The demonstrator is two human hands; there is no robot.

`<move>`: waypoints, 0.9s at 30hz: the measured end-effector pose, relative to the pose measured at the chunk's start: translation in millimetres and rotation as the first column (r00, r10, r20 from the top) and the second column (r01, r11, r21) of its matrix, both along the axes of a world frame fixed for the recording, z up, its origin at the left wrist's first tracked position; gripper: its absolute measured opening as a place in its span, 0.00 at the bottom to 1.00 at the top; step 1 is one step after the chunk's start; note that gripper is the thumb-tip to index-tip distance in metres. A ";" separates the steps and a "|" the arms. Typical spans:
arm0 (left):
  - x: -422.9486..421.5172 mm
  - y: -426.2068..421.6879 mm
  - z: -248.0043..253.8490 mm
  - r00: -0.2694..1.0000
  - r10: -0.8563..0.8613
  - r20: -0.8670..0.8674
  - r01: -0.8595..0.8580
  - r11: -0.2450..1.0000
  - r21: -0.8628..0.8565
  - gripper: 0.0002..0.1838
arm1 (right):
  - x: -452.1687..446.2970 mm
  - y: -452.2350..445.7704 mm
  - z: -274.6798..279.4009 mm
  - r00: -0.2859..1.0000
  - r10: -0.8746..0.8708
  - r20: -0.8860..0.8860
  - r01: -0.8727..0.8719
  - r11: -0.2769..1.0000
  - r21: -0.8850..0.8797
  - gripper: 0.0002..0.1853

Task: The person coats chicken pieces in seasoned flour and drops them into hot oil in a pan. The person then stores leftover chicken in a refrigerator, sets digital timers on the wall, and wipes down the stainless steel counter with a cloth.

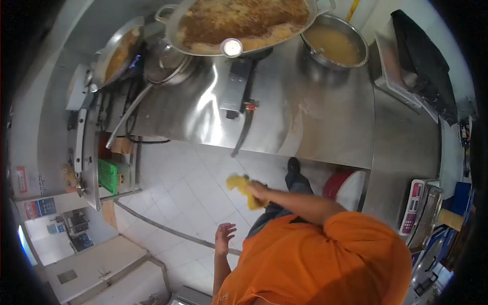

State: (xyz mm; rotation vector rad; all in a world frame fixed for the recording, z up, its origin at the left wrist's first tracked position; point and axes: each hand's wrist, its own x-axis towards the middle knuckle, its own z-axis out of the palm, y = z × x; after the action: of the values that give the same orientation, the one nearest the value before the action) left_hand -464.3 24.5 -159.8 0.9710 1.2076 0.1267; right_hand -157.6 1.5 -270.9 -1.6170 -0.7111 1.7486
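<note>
A crumpled yellow cloth (252,198) is gripped in my right hand (259,191), in front of my body and above the tiled floor. Part of it hangs below the hand and part sticks out past the fingers. My left hand (223,239) is held lower and to the left, fingers loosely spread and nothing in them. Beyond both hands runs a steel counter (325,122). A large pan of bubbling brown liquid (244,23) stands on it at the back, above a burner (236,86) with a hose.
Right of the pan is a steel bowl of cloudy liquid (335,44). A lidded pot (165,61) and another pan (120,53) stand at the left. A green basket (107,176) sits on a low shelf. A red and white container (347,188) is under the counter.
</note>
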 end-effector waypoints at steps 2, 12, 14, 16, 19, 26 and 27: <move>-27.5 4.2 4.1 0.999 0.050 -0.009 -0.049 0.998 0.049 0.25 | -53.5 3.9 -22.2 0.933 -0.205 -0.297 0.265 0.948 0.177 0.23; -31.5 53.0 -11.1 0.988 0.155 0.015 -0.147 0.895 0.421 0.09 | 45.8 -88.3 63.7 0.643 -0.484 -0.594 0.706 0.674 0.216 0.27; 32.7 82.9 -23.4 0.991 -0.001 0.133 -0.075 0.823 0.563 0.08 | 78.6 -120.3 135.0 0.727 -0.572 -0.380 0.676 0.694 0.249 0.27; 121.1 108.3 0.0 0.988 -0.150 0.022 0.083 0.657 0.750 0.18 | 108.1 -135.1 120.2 0.641 -0.767 -0.001 0.737 0.616 0.278 0.19; 253.3 151.6 15.5 0.973 -0.214 -0.088 0.183 0.478 0.859 0.37 | 171.6 -123.6 111.6 0.236 -0.423 0.875 0.344 0.878 0.332 0.35; 418.0 207.2 0.3 0.967 -0.169 -0.188 0.242 0.401 0.883 0.54 | 306.5 -19.2 84.3 0.094 0.022 0.995 0.562 0.824 -0.071 0.44; 421.7 207.6 -12.1 0.970 -0.139 -0.197 0.237 0.400 0.885 0.54 | 319.6 -1.2 82.3 0.103 0.025 0.994 0.590 0.803 -0.081 0.44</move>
State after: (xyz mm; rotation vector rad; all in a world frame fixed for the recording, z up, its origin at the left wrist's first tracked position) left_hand -42.6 232.1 -172.0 2.1111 1.0598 0.6228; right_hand 161.9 0.3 -188.6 -3.0355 -0.3426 0.2293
